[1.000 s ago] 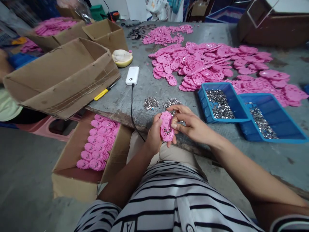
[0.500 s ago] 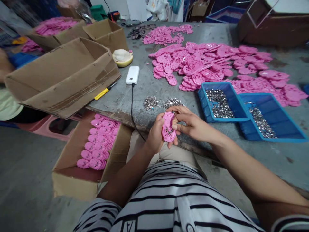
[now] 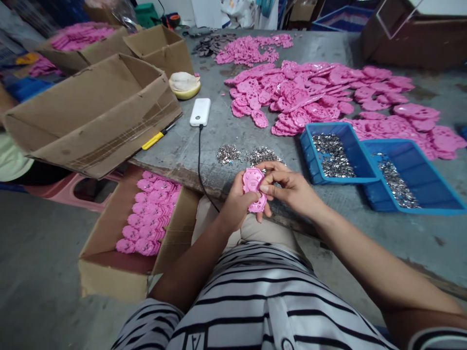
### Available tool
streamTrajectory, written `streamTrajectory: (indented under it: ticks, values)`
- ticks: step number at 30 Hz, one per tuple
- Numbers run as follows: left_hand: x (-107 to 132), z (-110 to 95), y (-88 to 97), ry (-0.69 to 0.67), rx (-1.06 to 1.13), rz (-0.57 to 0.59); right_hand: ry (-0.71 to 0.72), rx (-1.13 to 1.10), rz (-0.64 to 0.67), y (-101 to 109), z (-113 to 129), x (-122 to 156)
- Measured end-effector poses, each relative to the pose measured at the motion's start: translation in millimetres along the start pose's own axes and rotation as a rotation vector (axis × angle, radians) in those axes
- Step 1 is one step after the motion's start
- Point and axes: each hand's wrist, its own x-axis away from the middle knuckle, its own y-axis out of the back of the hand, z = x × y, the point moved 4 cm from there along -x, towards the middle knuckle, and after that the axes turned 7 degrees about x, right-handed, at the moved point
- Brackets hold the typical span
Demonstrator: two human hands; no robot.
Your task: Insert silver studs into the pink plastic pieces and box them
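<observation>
Low carton [image 3: 113,282]: one, below the table's left edge, with a stack [image 3: 149,214] of pink pieces, too overlapped to count
Left hand [image 3: 236,204]: one, gripping the pink part, thumb laid across its lower face, other fingers behind
Pink part [image 3: 252,179]: one, held between both hands just off the near table edge, above the lap
Right hand [image 3: 292,188]: one, thumb and fingertip pinched together at the part's right edge; whether a small piece sits between them, I cannot tell
Step in hand: seems to be fitting or seating something small in the part
Next move: probably calls for a steady left grip and a light, exact touch from the right fingertips
Table [image 3: 175,158]: one, grey, beyond the hands
Metal heaps [image 3: 228,153]: two, side by side, the right one partly behind the right hand
Blue trays [image 3: 333,180]: two, touching, to the right, each holding metal bits past counting
Yellow tool [image 3: 151,141]: one, beside the long carton [image 3: 95,131], also one
White box [image 3: 200,112]: one, with one black cable [image 3: 199,160]
Pink pile [image 3: 302,97]: one broad spread, uncountable
Small pink pile [image 3: 244,51]: one, farther back, beside dark pieces [image 3: 213,44], uncountable
</observation>
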Motion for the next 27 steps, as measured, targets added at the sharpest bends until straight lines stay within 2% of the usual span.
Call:
streamTrajectory:
  ticks: [8, 13, 16, 20, 23, 25, 27]
  values:
    - [-3, 1, 0.4, -0.027, -0.070, -0.053, -0.039, -0.048, -0.059, -1, 1, 1]
    - [-9, 8, -1.0, 0.003, -0.099, 0.010, -0.148, -0.146, -0.312, 10, -14, 6]
    - [-12, 5, 10.5, -0.015, -0.118, -0.030, -0.175, -0.132, -0.436, 15, -23, 4]
    - [3, -8, 30.3, -0.103, -0.064, -0.026, -0.239, -0.006, -0.425, 13, -33, 8]
    - [24, -26, 57.2, -0.273, 0.005, -0.067, -0.380, 0.094, -0.398, 12, -42, 19]
    - [41, -41, 88.1, -0.388, 0.048, -0.212, -0.457, 0.139, -0.389, 11, -45, 25]
    - [59, -52, 128.8, -0.455, 0.120, -0.460, -0.480, 0.137, -0.387, 10, -44, 28]
